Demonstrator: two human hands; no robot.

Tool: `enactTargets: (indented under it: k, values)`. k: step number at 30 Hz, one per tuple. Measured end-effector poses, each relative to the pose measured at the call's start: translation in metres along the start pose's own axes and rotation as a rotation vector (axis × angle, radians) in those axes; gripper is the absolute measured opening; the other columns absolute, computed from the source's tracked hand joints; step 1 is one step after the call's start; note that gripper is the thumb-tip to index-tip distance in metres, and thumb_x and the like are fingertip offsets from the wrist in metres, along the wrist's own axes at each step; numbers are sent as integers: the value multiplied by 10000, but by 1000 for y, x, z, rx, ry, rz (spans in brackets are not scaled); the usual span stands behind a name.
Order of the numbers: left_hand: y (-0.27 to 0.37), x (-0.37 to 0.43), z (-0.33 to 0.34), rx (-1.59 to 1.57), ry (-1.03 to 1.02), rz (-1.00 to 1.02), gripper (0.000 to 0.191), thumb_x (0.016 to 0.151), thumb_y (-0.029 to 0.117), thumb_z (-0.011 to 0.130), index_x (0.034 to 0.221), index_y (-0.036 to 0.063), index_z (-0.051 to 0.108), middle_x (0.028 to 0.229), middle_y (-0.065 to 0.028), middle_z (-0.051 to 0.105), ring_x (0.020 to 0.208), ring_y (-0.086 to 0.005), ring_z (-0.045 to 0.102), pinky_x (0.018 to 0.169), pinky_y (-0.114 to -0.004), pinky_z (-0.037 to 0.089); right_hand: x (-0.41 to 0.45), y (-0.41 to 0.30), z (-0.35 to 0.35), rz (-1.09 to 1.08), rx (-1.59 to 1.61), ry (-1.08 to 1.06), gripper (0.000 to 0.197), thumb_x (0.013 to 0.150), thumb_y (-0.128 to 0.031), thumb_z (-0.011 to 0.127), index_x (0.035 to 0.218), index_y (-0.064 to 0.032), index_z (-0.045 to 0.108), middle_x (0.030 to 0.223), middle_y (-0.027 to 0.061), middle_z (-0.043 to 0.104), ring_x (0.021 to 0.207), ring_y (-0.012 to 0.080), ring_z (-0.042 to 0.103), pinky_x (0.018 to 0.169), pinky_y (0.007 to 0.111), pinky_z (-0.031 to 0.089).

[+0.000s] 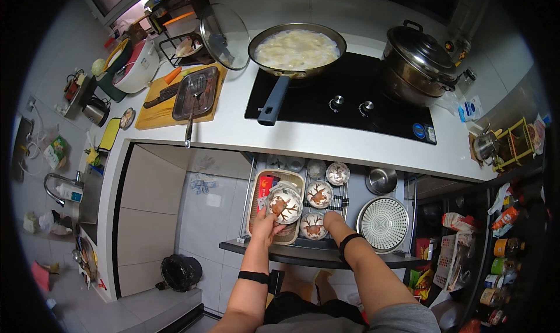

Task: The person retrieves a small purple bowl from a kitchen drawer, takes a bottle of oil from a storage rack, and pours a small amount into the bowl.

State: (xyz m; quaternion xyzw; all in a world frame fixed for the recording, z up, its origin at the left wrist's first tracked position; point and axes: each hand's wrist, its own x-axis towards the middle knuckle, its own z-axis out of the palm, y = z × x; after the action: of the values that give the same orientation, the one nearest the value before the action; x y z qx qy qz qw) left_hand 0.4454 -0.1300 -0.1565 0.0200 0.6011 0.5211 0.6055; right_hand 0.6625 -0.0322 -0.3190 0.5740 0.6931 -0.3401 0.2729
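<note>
My left hand [266, 226] grips a white bowl with a deer print [283, 205], held above a beige plastic basket [250, 210] in a pulled-out drawer. Its thumb lies against the bowl's near side. At the right edge of another deer-print bowl [313, 226] is my right hand [333, 220]; its fingers are mostly hidden, so whether it grips that bowl is unclear. Farther back in the same wire rack sit two more deer-print bowls, one in the middle [319, 194] and one behind [338, 174]. A red packet [267, 185] lies in the basket.
A white colander [382, 224] and a steel pot [381, 181] occupy the drawer's right side. Above, a frying pan of bubbling food [297, 48] points its handle [274, 101] over the counter edge. A spatula [189, 125] overhangs the edge too. A lidded steamer pot [418, 64] stands right.
</note>
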Motion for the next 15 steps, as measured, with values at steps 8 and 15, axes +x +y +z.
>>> enactTargets:
  k: [8, 15]
  values:
    - [-1, -2, -8, -20, 19, -29, 516, 740, -26, 439, 1247, 64, 414, 956, -106, 586, 713, -178, 609, 567, -288, 563, -29, -12, -10, -54, -50, 61, 322, 758, -278, 630, 967, -35, 657, 1014, 168, 625, 931, 305, 608, 792, 366, 489]
    - [-1, -7, -7, -37, 11, -30, 487, 739, -22, 447, 1219, 60, 439, 954, -103, 589, 697, -179, 614, 565, -285, 563, -44, 0, -19, -145, 18, 145, 290, 752, -260, 593, 925, -37, 658, 993, 171, 627, 920, 308, 606, 795, 372, 482]
